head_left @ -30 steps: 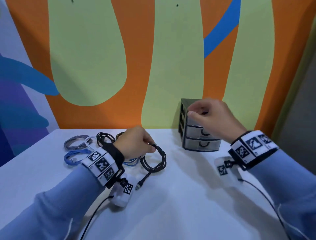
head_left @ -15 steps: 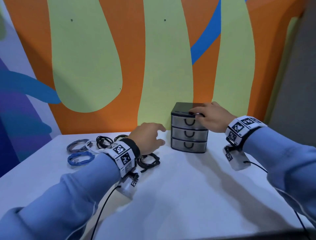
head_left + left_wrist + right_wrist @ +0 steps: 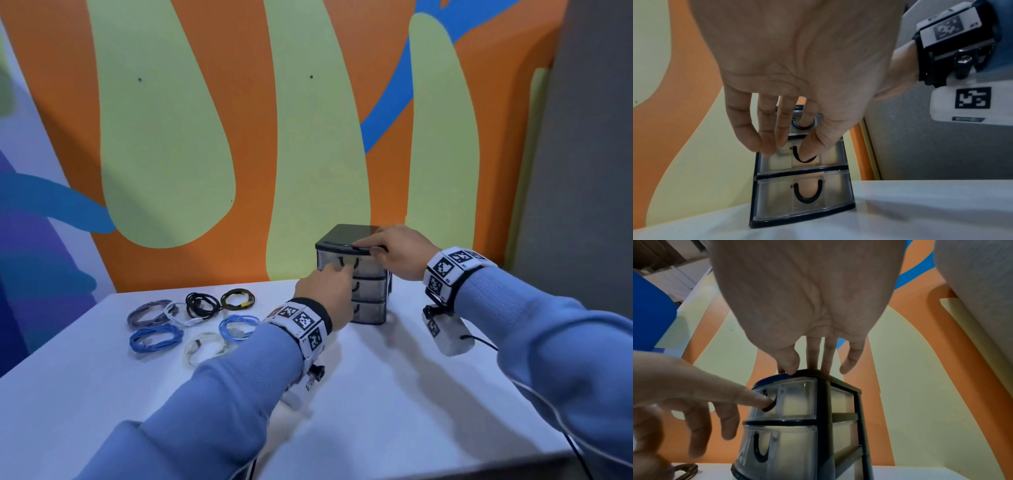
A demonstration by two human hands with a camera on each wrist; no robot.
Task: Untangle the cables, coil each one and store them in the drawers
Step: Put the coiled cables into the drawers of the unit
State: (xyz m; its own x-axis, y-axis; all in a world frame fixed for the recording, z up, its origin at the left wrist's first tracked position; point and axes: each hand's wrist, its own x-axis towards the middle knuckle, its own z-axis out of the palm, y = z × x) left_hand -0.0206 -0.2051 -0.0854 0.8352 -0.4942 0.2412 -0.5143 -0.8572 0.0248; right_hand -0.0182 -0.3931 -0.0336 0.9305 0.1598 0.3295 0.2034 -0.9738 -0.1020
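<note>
A small three-drawer unit (image 3: 371, 310) with clear drawers and a black top stands at the back of the white table (image 3: 394, 411). My right hand (image 3: 397, 253) lies on its top, fingers (image 3: 813, 356) straight and the thumb at the front lip. My left hand (image 3: 325, 294) reaches its front, index fingertip (image 3: 760, 400) poked into the loop handle (image 3: 803, 126) of the shut top drawer (image 3: 797, 399); the other fingers hang loose. Several coiled cables lie on the left: grey (image 3: 149, 311), black (image 3: 202, 303), olive (image 3: 238, 297), blue (image 3: 156, 339), light blue (image 3: 238, 325) and whitish (image 3: 205, 346).
The painted wall (image 3: 205, 154) rises directly behind the unit. A grey panel (image 3: 582, 171) stands at the right. The table's front right corner (image 3: 548, 460) is close to my right sleeve. Another dark cable coil (image 3: 686, 470) shows beside the unit's base.
My left hand let go of the black cable coil on the table and moved right and up to the top drawer's handle. My right hand stayed on the unit's top.
</note>
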